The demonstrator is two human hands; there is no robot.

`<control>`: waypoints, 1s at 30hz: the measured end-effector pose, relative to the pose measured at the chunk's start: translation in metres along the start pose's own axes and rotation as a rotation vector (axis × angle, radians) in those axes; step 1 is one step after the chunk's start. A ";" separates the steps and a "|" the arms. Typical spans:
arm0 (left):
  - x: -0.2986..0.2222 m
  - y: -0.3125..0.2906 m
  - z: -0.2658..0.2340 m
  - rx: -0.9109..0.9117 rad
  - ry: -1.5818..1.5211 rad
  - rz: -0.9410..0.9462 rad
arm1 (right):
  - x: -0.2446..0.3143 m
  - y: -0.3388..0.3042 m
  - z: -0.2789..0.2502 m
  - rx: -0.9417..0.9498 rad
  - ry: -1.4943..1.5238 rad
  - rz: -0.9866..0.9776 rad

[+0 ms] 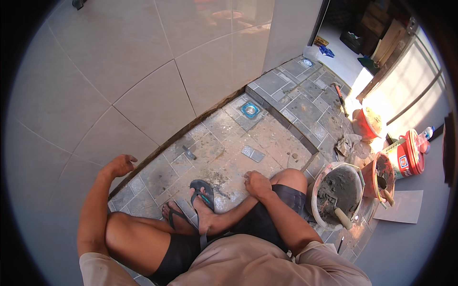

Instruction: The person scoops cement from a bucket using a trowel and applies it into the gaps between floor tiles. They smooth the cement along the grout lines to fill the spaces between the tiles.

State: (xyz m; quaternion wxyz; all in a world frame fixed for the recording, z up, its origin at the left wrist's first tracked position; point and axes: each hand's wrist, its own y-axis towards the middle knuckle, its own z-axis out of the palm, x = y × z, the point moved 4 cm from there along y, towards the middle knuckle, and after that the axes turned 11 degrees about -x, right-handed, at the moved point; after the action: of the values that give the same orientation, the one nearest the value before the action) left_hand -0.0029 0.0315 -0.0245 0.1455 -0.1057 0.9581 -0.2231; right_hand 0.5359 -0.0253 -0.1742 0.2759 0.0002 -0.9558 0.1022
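My left hand [121,165] hovers near the foot of the large-tiled wall [133,95], its fingers loosely bent and apart, with nothing seen in it. My right hand [257,184] is beside my bent right knee, fingers curled in; nothing shows inside them. On the dusty grey tiled floor [219,128] in front of me lie a cut grey tile piece [253,153] and a small grey piece [189,152]. A large pale bucket [312,190] of wet mortar stands to my right, with a wooden-handled trowel [343,218] in it.
A blue-rimmed floor drain [250,110] lies ahead, before a low step [281,119]. At right are a reddish bucket [367,174] of mortar, a red-lidded pail [410,155], an orange bucket [361,125], a hammer [340,98] and a flat tile [400,206].
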 end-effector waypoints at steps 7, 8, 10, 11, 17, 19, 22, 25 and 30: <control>0.004 0.001 -0.002 -0.017 -0.004 0.019 | 0.002 0.001 0.004 -0.033 -0.006 -0.035; 0.005 0.002 -0.001 -0.013 -0.007 0.020 | 0.002 0.002 0.004 -0.039 -0.013 -0.039; 0.004 0.003 0.001 -0.017 -0.008 0.022 | -0.002 0.002 0.004 -0.050 -0.006 -0.044; 0.003 0.004 0.002 -0.019 -0.008 0.023 | -0.004 0.002 0.004 -0.056 -0.003 -0.047; 0.010 0.005 0.004 -0.042 0.011 0.021 | -0.002 0.002 0.005 -0.031 0.011 -0.042; 0.010 0.005 0.003 -0.032 0.022 0.033 | -0.001 0.003 0.004 -0.014 0.004 -0.021; 0.006 0.005 0.003 -0.034 0.035 0.060 | -0.004 0.003 0.006 -0.013 -0.005 -0.009; 0.001 0.004 0.002 -0.037 0.030 0.066 | -0.007 0.005 0.009 -0.021 -0.018 -0.009; 0.008 0.006 0.004 -0.040 0.015 0.067 | -0.006 0.006 0.014 -0.029 -0.059 -0.037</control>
State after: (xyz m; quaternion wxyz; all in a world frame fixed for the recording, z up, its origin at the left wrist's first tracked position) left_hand -0.0102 0.0331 -0.0324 0.1434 -0.0749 0.9664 -0.1997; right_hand 0.5337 -0.0222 -0.1903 0.2491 0.0167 -0.9648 0.0831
